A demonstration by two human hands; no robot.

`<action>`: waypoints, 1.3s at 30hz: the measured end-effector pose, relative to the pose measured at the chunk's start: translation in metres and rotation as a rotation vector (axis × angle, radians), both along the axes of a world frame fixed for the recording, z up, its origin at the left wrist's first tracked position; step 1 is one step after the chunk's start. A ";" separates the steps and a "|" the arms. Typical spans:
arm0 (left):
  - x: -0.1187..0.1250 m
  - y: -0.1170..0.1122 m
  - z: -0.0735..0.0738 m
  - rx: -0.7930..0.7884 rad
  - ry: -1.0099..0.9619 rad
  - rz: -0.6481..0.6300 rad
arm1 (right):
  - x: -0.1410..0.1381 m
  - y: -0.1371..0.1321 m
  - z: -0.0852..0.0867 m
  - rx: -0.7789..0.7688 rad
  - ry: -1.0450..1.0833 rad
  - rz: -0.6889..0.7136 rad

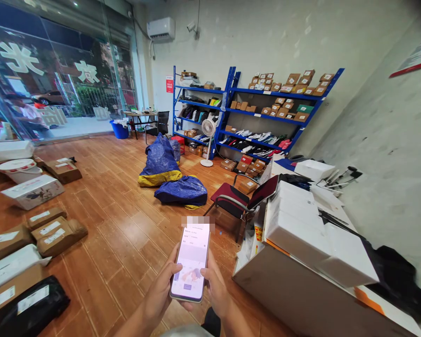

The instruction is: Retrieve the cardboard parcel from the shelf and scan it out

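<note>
A smartphone (189,264) with a lit, pale screen is held upright between both hands, low in the middle of the head view. My left hand (160,283) wraps its left edge, the thumb resting on the screen's left side. Along the right edge my right hand (215,281) grips it, its thumb over the screen's right side. Behind the phone the other fingers are mostly hidden. Lines of text and a picture show on the screen, too small to read.
Parcels (52,231) and boxes lie on the floor at left. Blue sacks (159,161), a red-seated chair (233,199) and a standing fan (208,128) are ahead. Blue shelves (277,91) with parcels line the back wall. White foam boxes (294,215) top a counter at right.
</note>
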State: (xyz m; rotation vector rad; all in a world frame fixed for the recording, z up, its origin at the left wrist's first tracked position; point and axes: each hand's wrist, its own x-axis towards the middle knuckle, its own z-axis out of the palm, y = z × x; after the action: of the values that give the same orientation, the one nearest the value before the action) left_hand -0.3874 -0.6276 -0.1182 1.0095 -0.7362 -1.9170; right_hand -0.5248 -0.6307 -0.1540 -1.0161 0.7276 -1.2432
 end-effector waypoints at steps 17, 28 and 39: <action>0.002 -0.001 0.002 -0.013 0.033 -0.012 | 0.003 0.001 -0.001 0.006 0.153 0.037; 0.007 -0.005 -0.002 0.016 0.028 0.034 | 0.005 -0.007 -0.001 0.026 -0.022 0.045; 0.029 -0.014 -0.015 -0.061 -0.066 -0.046 | 0.030 -0.063 0.036 0.162 -0.075 -0.169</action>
State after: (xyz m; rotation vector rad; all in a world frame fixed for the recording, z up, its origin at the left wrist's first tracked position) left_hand -0.3585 -0.6417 -0.1331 1.0298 -0.8577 -1.8966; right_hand -0.4951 -0.6941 -0.1185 -0.7840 0.8541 -1.3372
